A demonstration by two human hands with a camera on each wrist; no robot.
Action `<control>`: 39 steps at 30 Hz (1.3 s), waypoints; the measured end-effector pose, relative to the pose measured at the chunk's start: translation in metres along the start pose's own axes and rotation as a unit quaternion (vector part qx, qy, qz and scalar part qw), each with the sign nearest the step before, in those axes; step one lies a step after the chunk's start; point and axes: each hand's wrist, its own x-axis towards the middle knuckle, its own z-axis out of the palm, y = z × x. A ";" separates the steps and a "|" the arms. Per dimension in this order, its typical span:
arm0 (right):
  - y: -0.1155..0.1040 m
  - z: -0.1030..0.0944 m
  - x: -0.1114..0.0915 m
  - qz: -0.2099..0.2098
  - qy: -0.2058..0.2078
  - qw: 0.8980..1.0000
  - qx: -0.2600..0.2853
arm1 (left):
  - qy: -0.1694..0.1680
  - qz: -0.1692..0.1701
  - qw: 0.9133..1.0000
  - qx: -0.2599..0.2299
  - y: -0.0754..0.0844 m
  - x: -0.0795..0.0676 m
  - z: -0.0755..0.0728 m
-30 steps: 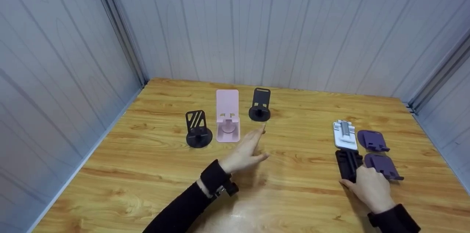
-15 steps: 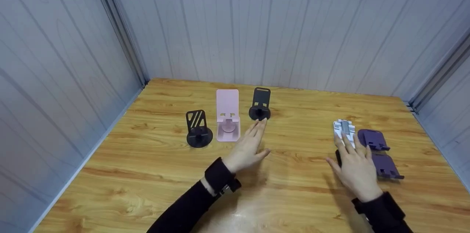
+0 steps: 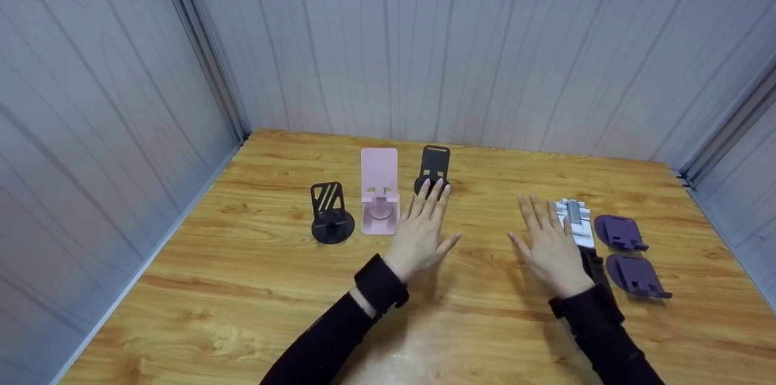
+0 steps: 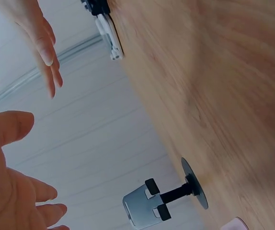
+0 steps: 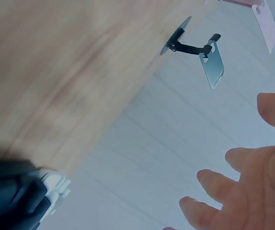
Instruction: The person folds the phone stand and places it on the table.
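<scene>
My left hand [image 3: 419, 242] hovers palm down with straight fingers, holding nothing. Its fingertips overlap the base of an upright black phone stand [image 3: 435, 160] in the head view. The left wrist view shows that same phone stand [image 4: 144, 206] standing apart from the hand. My right hand [image 3: 553, 254], fingers spread, is raised over the table just left of a folded white phone stand [image 3: 577, 224]. Beneath its wrist, a folded black phone stand [image 3: 595, 267] is partly hidden. Two purple phone stands [image 3: 621, 232] lie folded at the far right.
An upright pink phone stand [image 3: 379, 170] is left of my left hand. Farther left is a black phone stand [image 3: 330, 224] with slanted slots in its plate. The wooden table [image 3: 242, 288] is bordered by pale panel walls [image 3: 388, 45] at the back and both sides.
My right hand has let go of the folded black phone stand, lifted, spread its fingers and moved left. My left hand has shifted slightly forward and right.
</scene>
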 end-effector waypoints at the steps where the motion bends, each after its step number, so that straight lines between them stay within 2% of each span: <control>1: -0.002 0.000 0.002 0.001 -0.001 1.000 0.003 | 0.002 -0.003 1.000 0.005 0.000 0.003 0.001; 6: -0.009 0.001 0.011 -0.005 0.014 1.000 -0.004 | -0.012 -0.023 1.000 0.002 0.000 0.022 0.001; 9: -0.011 0.001 0.013 -0.008 0.020 1.000 -0.004 | -0.020 -0.042 0.999 -0.024 -0.003 0.033 -0.001; 14: -0.013 0.001 0.012 -0.006 0.012 1.000 0.004 | -0.010 -0.071 0.995 -0.071 -0.008 0.048 0.000; 20: -0.012 -0.002 0.012 -0.002 0.024 1.000 -0.001 | -0.023 -0.069 0.992 -0.108 -0.013 0.063 0.012; 23: -0.012 -0.004 0.012 -0.001 0.026 1.000 0.001 | -0.010 -0.075 0.989 -0.129 -0.016 0.069 0.017; 27: -0.012 -0.005 0.013 0.000 0.028 1.000 0.002 | 0.000 -0.089 0.979 -0.181 -0.022 0.077 0.021; 31: -0.011 -0.004 0.014 0.000 0.031 1.000 0.003 | 0.007 -0.101 0.966 -0.238 -0.029 0.083 0.024; 37: -0.010 -0.002 0.015 -0.003 0.031 1.000 0.003 | 0.024 -0.125 0.948 -0.292 -0.036 0.087 0.033; 39: -0.010 -0.002 0.015 -0.004 0.029 1.000 0.005 | 0.026 -0.135 0.939 -0.314 -0.039 0.088 0.034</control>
